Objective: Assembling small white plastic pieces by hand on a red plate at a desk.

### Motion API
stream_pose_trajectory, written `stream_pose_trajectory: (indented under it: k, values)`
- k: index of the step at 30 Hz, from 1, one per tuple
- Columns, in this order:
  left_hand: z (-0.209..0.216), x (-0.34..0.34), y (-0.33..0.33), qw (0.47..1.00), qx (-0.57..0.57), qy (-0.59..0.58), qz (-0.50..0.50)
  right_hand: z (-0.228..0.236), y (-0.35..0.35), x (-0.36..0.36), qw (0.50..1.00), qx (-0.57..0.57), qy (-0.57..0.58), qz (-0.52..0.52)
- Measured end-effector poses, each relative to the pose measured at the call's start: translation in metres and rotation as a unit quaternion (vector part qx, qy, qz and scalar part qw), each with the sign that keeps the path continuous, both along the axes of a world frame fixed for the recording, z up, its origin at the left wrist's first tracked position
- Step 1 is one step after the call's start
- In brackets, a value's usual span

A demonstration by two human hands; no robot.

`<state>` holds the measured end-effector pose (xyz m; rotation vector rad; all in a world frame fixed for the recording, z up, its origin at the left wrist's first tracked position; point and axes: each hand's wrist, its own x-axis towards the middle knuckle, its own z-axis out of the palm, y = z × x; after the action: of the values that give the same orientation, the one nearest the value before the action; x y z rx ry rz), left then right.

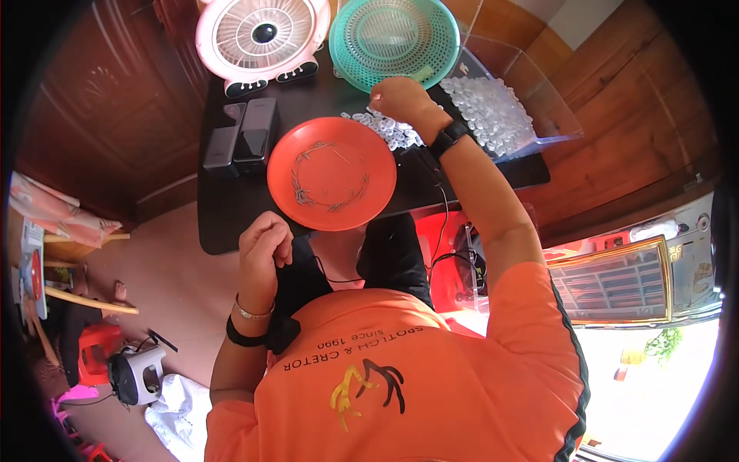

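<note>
My right hand [403,101] is above the near rim of a green mesh basket [346,58], its fingers curled closed; whatever they may hold is hidden. Just beneath that hand, a heap of small white plastic pieces with holes [391,129] lies on the black table [231,208]. My left hand [266,242] is in front of the table's near edge, fingers bent inward and closed, and I cannot make out anything in them. Between the hands stands a red-orange plate [346,196]. Thin metal pins [304,196] lie scattered in a rough ring on it.
At the back left stands a pink fan [264,35]. Two dark box-shaped devices [240,138] lie left of the plate. A transparent bin [554,115] of whitish translucent pieces [493,115] is at the right. A cable [445,208] hangs over the front edge beside a red stool [446,269].
</note>
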<state>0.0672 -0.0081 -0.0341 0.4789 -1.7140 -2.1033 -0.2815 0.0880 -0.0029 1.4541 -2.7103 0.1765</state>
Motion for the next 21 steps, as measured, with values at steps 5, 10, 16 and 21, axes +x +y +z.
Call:
stream_pose_trajectory:
  k: [5,10,16,21]
  values:
    - [-0.005,-0.001,0.001,1.0,0.008,-0.009,-0.006,-0.01,-0.008,-0.004,1.0,0.028,-0.007,-0.008]
    - [-0.007,-0.003,0.0,1.0,0.009,-0.011,-0.011,-0.017,-0.008,-0.01,1.0,-0.001,-0.008,-0.002]
    - [0.0,-0.005,0.006,0.999,-0.038,-0.012,-0.018,0.025,0.019,0.04,0.955,-0.206,-0.2,0.074]
    - [0.009,-0.01,0.015,0.996,-0.011,0.0,-0.093,0.056,0.047,0.149,0.866,-0.239,-0.345,0.274]
